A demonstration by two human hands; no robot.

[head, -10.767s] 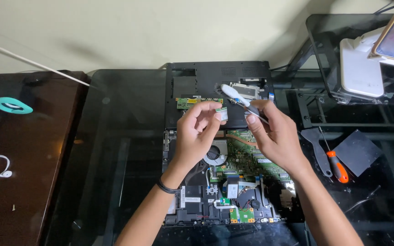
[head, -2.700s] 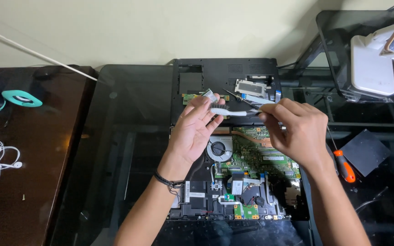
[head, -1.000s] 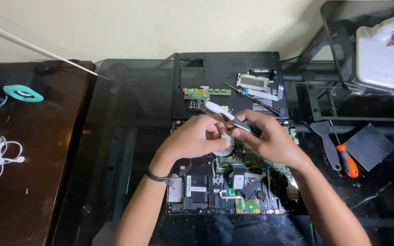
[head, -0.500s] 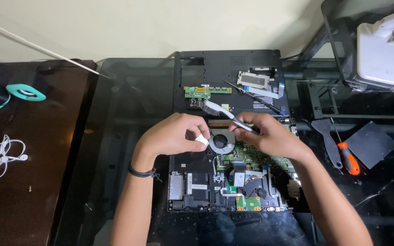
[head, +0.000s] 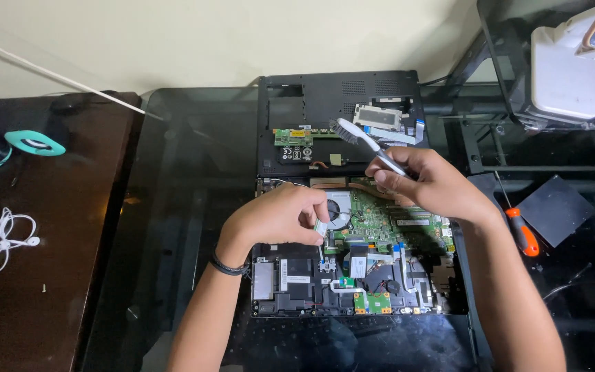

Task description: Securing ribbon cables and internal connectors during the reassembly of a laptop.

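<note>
Dark glass bench (head: 173, 207) carries an opened black laptop base with its green circuit board bared (head: 380, 227), cover already off. Near, the left hand (head: 277, 217) closes its grip on a small pale card-like part (head: 321, 227) beside the fan. Farther right, the right hand (head: 428, 182) pinches a slim white-handled brush (head: 370, 141), bristles pointing far-left, long axis diagonal.

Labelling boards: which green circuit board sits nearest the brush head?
The small green board in the detached black cover, just left of the brush bristles; the main board lies lower, by the fan.
</note>
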